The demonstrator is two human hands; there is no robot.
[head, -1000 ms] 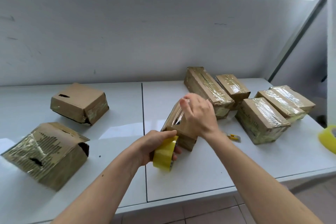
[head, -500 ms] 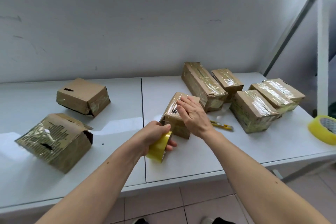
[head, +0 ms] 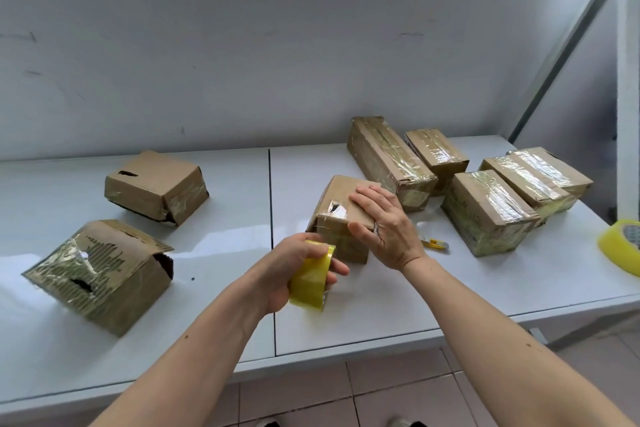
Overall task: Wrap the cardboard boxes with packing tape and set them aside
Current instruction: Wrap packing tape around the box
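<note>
One box (head: 341, 215), long axis running away; right hand (head: 384, 225) flat atop

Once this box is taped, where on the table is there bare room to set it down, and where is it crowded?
Bare patches: the table between the two left boxes and the box being taped, and the front edge between the right hand and the spare tape roll. Crowded: the far right, where five wrapped boxes sit close together.

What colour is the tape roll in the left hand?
Translucent yellow; the tape roll in the left hand shows clearly in the head view.
</note>
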